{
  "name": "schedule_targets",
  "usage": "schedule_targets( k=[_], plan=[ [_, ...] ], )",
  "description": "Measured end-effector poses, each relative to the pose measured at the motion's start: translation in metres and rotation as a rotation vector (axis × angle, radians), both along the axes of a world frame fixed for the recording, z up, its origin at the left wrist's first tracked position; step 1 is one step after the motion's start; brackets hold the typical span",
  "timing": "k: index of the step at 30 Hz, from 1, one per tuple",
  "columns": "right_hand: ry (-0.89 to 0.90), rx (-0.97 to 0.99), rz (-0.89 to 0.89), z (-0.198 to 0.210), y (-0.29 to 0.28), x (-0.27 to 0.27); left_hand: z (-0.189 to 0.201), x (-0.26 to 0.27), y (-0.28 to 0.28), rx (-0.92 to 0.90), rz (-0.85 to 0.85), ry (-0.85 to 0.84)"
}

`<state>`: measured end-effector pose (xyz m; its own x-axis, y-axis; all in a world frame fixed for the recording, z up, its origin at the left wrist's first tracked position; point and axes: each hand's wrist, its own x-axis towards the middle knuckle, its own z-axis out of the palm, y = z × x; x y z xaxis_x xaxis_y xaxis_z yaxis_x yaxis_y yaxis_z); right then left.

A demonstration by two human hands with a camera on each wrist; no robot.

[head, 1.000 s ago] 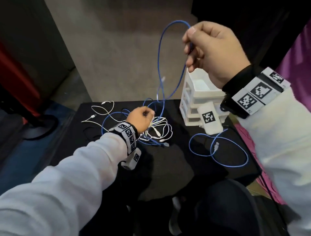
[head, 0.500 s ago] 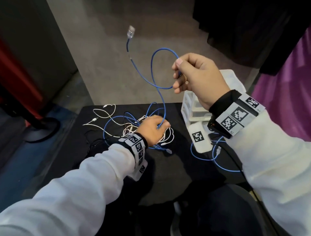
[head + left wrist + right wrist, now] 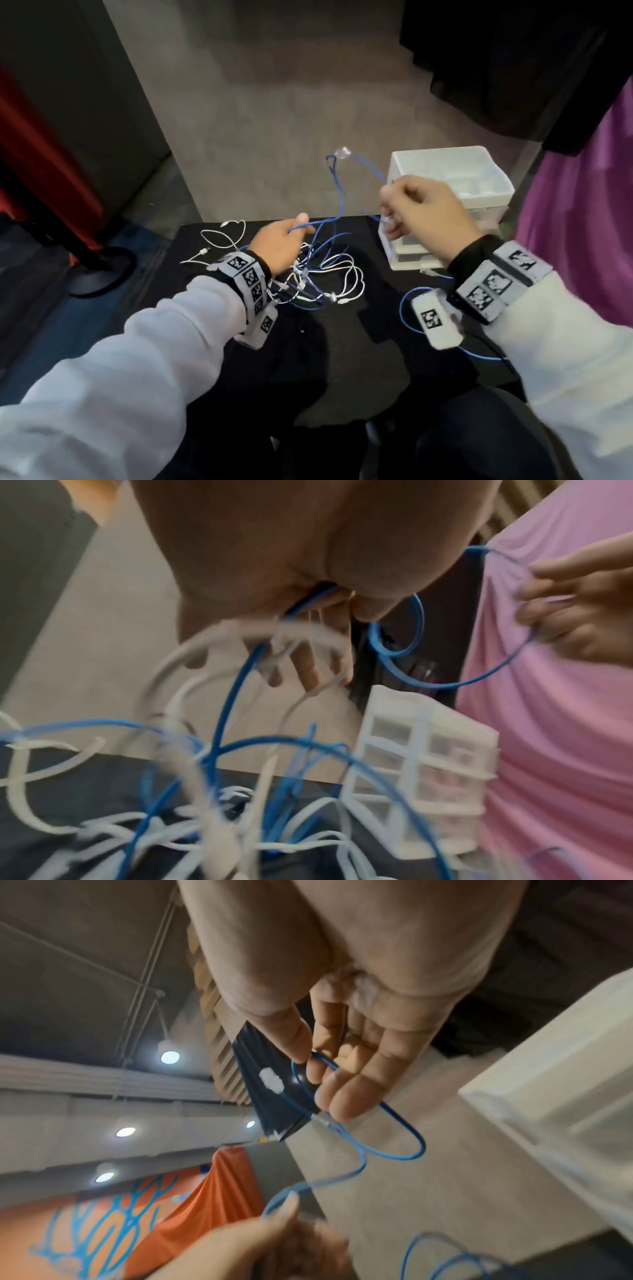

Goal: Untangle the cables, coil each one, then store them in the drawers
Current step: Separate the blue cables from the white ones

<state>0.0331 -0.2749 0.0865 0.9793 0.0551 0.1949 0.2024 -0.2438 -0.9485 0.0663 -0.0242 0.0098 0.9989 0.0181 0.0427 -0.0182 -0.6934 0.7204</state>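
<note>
A blue cable loops up above the black table, its clear plug at the top of the loop. My left hand grips this blue cable just over a tangle of white and blue cables. My right hand pinches the same blue cable between thumb and forefinger, in front of the white drawer unit. Another blue cable lies looped on the table under my right wrist.
A loose white cable lies at the table's far left. A purple cloth hangs at the right, close to the drawer unit. A black stand base sits on the floor to the left. Grey floor lies beyond the table.
My right hand has come down from high above to just in front of the drawer unit, and the blue loop dropped with it. My left hand shifted its hold along the blue cable above the tangle.
</note>
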Motion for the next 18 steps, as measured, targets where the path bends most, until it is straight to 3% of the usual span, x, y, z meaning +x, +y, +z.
schedule_targets(
  k=[2,6,10,15,18],
  plan=[
    [0.053,-0.042,0.08,-0.019,0.026,-0.005,0.002,-0.011,-0.022,-0.078,-0.011,-0.031],
    [0.13,-0.113,0.036,-0.05,0.066,-0.006,0.002,-0.024,-0.051,0.092,-0.006,-0.053],
    [0.159,0.013,-0.041,-0.06,0.074,0.002,-0.008,-0.028,-0.052,0.186,-0.012,-0.113],
    [0.1,0.158,-0.098,-0.033,0.056,0.012,-0.045,-0.039,-0.039,0.171,-0.19,-0.179],
    [-0.034,0.205,-0.131,0.002,0.034,0.017,-0.074,-0.039,-0.024,0.123,-0.168,-0.218]
  ],
)
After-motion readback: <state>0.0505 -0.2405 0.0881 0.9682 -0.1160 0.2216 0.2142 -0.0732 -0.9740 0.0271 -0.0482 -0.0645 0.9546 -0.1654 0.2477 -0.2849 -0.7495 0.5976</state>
